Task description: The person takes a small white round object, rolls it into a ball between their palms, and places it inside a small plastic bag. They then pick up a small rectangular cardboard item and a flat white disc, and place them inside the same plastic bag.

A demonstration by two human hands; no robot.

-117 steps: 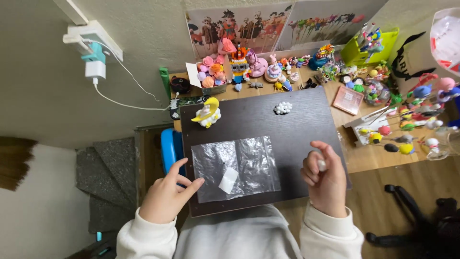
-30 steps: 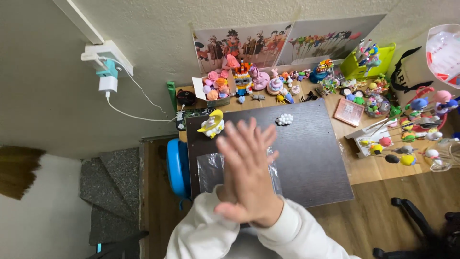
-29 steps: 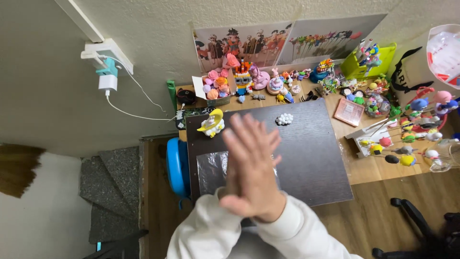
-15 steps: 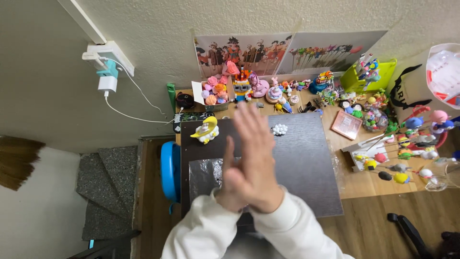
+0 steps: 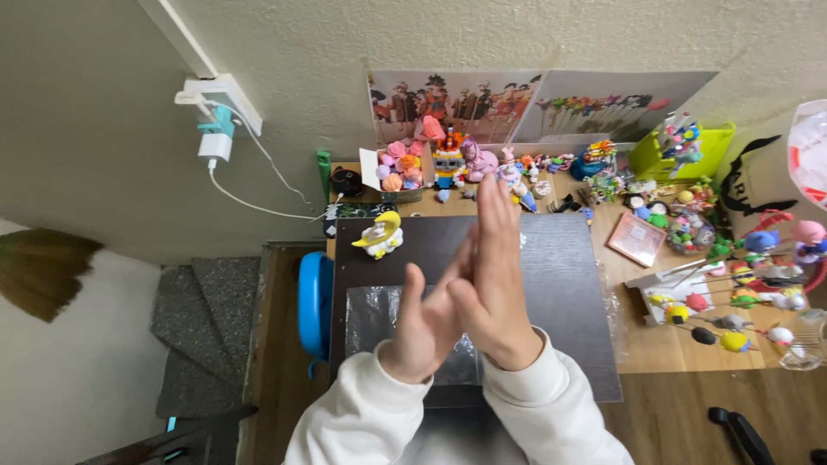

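My left hand and my right hand are pressed palm to palm in the air above a black mat. The right fingers point straight up towards the wall. The left hand sits lower, its fingers lying against the right palm. Whatever lies between the palms is hidden. Under the hands a crinkled clear plastic sheet lies on the mat. A small yellow and white clay figure stands at the mat's far left corner.
Many small coloured clay figures line the wall edge of the wooden desk. A green box, a pink card and sticks tipped with coloured balls crowd the right side. A blue stool stands to the left.
Both hands rose off the mat and came together palm to palm. Over the last second the left hand has slid lower against the right.
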